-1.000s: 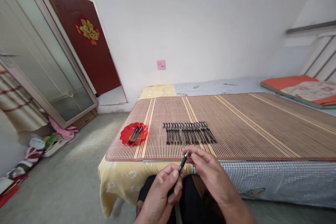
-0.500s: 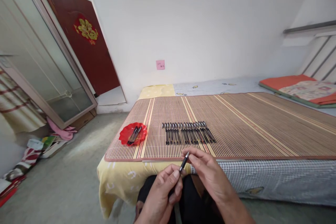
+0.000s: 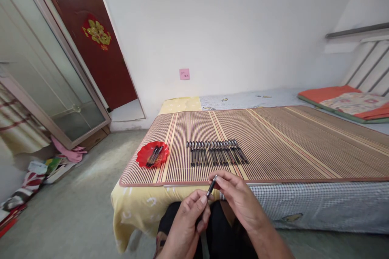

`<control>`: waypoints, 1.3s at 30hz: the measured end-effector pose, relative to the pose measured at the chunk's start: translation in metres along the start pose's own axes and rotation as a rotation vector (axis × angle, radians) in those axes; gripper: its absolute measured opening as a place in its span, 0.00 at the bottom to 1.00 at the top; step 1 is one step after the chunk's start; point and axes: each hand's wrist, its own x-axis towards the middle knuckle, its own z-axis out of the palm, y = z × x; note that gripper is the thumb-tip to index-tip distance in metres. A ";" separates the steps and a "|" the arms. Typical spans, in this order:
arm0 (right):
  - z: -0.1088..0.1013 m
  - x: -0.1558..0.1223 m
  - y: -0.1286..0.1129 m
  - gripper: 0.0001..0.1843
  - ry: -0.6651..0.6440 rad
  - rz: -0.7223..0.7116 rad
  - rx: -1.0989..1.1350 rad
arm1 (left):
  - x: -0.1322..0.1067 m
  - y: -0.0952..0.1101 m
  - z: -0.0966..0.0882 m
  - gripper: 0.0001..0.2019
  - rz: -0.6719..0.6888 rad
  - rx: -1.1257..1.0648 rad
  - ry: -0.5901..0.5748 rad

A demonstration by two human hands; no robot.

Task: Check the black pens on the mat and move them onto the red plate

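Note:
My left hand [image 3: 194, 214] is closed around a black pen [image 3: 212, 186] over my lap, at the near edge of the bed. The pen slants up to the right, its silvery tip uppermost and its lower part hidden in the left palm. At that tip, the thumb and forefinger of my right hand [image 3: 235, 194] pinch it. Beyond my hands, several black pens [image 3: 215, 154] lie side by side in a row on the striped mat [image 3: 273, 145]. To the left, a red scalloped dish [image 3: 140, 158] holds a few more dark pens [image 3: 154, 156].
The mat covers a bed with a yellow and checked sheet [image 3: 133, 202]. A folded orange quilt [image 3: 328, 93] lies at the far right. A pink note [image 3: 184, 74] sticks to the wall. Clothes and papers [image 3: 39, 174] lie on the floor at left, below a glass door [image 3: 69, 101].
My right thumb and fingertips have closed in on the pen's tip, which stood free between them before. The left hand keeps its hold. The view has shifted slightly.

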 end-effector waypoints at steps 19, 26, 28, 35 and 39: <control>-0.003 0.006 0.013 0.21 0.043 0.015 -0.013 | 0.004 -0.008 -0.003 0.24 -0.070 -0.047 0.081; -0.004 0.006 0.016 0.22 0.083 0.049 -0.066 | 0.008 -0.016 -0.008 0.23 -0.036 -0.082 0.054; -0.004 0.006 0.017 0.21 0.076 0.067 -0.059 | 0.009 -0.020 -0.010 0.23 -0.040 -0.081 0.075; -0.004 0.006 0.020 0.24 0.083 0.090 -0.039 | 0.007 -0.027 -0.012 0.20 -0.021 -0.134 0.042; -0.009 0.008 0.025 0.23 0.081 0.076 -0.087 | 0.011 -0.032 -0.016 0.22 -0.026 -0.091 0.052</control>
